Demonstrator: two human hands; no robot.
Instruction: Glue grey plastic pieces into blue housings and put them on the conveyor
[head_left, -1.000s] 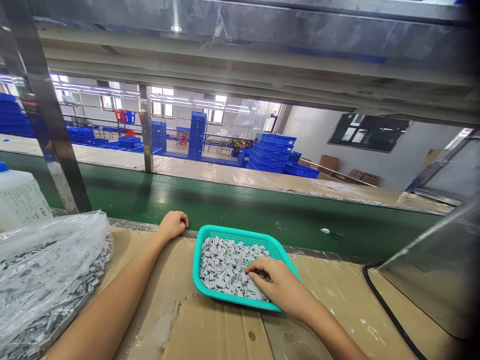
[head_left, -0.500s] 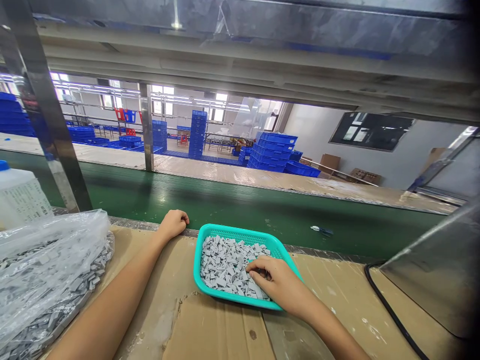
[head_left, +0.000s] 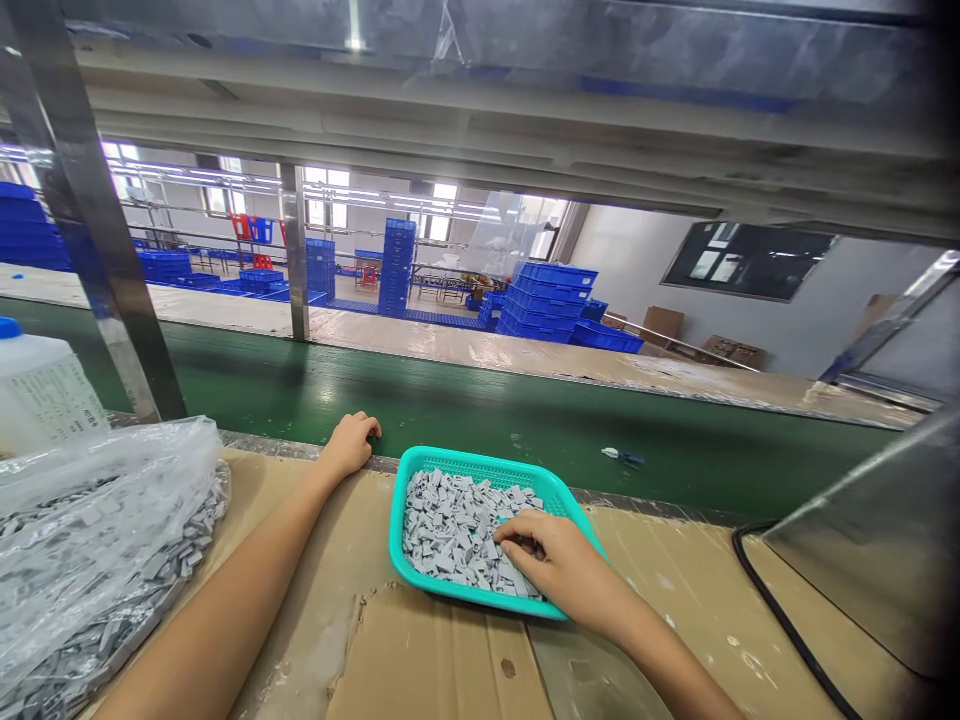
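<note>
A green plastic basket (head_left: 401, 572) stands on the cardboard-covered bench and holds a heap of small grey plastic parts (head_left: 450, 525). Over the basket's right side reaches my right hand (head_left: 551, 560), its thumb and fingers curled close together at the heap's surface. Whatever may be between those fingertips is hidden. My left hand (head_left: 352, 442) rests at the bench's far edge beside the green belt, left of the basket and apart from it. Its fingers are loosely curled in, and nothing shows in them.
A clear plastic bag (head_left: 112, 560) of grey parts lies at the left, before a white jug (head_left: 45, 385). On the green belt (head_left: 450, 400) lies a small white-and-dark-blue item (head_left: 622, 457). A black cable (head_left: 787, 620) and metal panel (head_left: 870, 540) are at the right. Blue crates (head_left: 544, 300) stand beyond.
The small white-and-blue item on the belt has shifted to the left. Both hands and the basket have stayed nearly where they were.
</note>
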